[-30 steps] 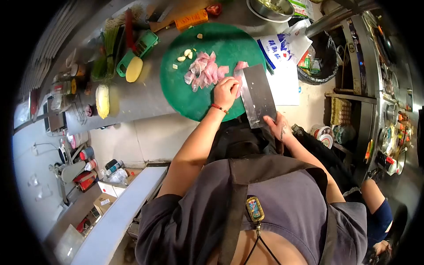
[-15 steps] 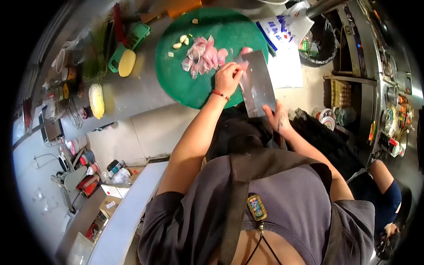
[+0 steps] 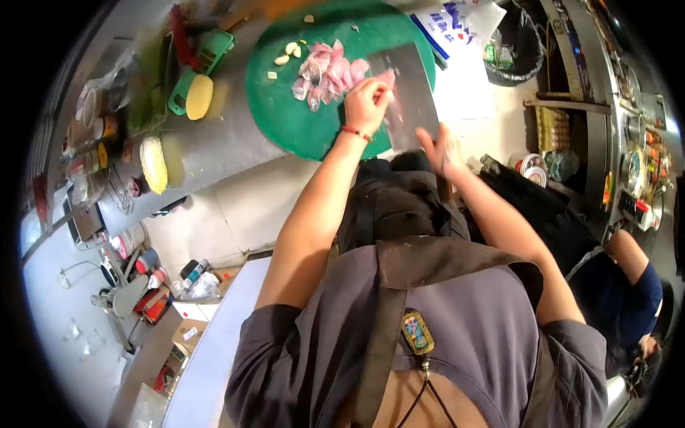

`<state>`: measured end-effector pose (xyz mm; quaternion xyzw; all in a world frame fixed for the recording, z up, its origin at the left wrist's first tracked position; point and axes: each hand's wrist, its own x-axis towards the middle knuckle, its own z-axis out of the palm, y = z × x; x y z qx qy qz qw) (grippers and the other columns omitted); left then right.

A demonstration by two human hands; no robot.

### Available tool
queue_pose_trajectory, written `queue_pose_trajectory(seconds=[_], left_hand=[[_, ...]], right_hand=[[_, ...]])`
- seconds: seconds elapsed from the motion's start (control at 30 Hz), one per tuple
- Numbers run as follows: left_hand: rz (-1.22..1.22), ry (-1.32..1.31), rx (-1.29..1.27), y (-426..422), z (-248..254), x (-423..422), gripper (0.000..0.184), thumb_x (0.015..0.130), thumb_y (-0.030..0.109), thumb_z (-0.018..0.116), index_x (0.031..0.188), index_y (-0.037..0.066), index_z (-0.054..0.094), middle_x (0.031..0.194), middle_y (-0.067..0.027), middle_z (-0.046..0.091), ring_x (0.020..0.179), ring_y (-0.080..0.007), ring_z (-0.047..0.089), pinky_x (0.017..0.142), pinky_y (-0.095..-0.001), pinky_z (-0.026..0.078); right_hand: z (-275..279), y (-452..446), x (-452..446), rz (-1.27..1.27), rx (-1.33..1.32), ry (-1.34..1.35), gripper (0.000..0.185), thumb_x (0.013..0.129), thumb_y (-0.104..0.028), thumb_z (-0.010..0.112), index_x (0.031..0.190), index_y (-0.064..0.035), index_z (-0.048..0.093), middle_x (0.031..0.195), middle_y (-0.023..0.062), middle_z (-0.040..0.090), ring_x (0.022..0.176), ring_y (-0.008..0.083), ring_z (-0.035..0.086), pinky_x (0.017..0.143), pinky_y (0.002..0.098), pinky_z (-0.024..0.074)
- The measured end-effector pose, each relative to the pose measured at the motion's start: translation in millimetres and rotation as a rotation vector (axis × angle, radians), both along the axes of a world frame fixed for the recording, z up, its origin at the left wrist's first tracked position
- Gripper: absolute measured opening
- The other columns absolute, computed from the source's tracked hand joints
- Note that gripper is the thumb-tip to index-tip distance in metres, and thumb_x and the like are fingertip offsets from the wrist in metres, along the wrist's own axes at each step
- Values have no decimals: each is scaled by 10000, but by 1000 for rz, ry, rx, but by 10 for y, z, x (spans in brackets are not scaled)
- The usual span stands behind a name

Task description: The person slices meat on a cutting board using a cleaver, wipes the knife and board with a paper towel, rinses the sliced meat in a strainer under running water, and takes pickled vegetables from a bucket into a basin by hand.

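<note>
A pile of pink raw fish slices (image 3: 330, 75) lies on the round green cutting board (image 3: 285, 132). My left hand (image 3: 367, 105), with a red bead bracelet at its wrist, is beside the pile, fingers curled together against a pink fish piece (image 3: 387, 78). The broad blade of a cleaver (image 3: 410, 96) is tilted rather flat, close by these fingers and overlapping the piece in view. My right hand (image 3: 444, 153) holds the cleaver at its near end; the handle is hidden in the palm. White garlic cloves (image 3: 282, 60) sit left of the fish.
On the metal counter (image 3: 228, 143) to the left are a yellow oval vegetable (image 3: 200, 97), a green-handled tool (image 3: 214, 53) and a napa cabbage (image 3: 153, 164). A printed plastic bag (image 3: 446, 32) and a lined bin (image 3: 521, 57) are at the right. Another person (image 3: 621, 299) is at lower right.
The cleaver has moved up and left over the board, its blade now flatter and nearer the fish piece. My right hand has moved up with it; my left hand stays by the fish.
</note>
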<state>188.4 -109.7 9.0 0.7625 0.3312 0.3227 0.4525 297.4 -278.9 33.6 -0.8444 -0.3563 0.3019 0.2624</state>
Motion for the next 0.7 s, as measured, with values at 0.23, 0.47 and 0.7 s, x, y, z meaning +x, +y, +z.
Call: queue_pose_trajectory(seconds=[0.23, 0.47, 0.7], left_hand=[[5, 45, 144, 132, -127, -29, 82, 754, 33, 658, 824, 6, 626, 840, -93, 638, 698, -191, 647, 631, -283, 525], [131, 71, 394, 416, -73, -17, 53, 780, 46, 610, 824, 39, 639, 905, -129, 625, 749, -279, 623, 643, -338, 523], [7, 52, 223, 9, 120, -45, 96, 782, 121, 645, 826, 36, 643, 786, -90, 616, 708, -215, 623, 628, -323, 515]], right_hand=[[45, 221, 28, 36, -41, -26, 451, 870, -352, 597, 1012, 67, 511, 899, 320, 599, 864, 465, 587, 739, 452, 480], [563, -646, 13, -76, -42, 294, 403, 867, -202, 640, 1114, 89, 509, 912, 215, 667, 909, 252, 660, 741, 331, 527], [550, -551, 302, -319, 120, 483, 281, 894, -244, 622, 1048, -25, 539, 593, -32, 489, 430, 47, 401, 389, 223, 328]])
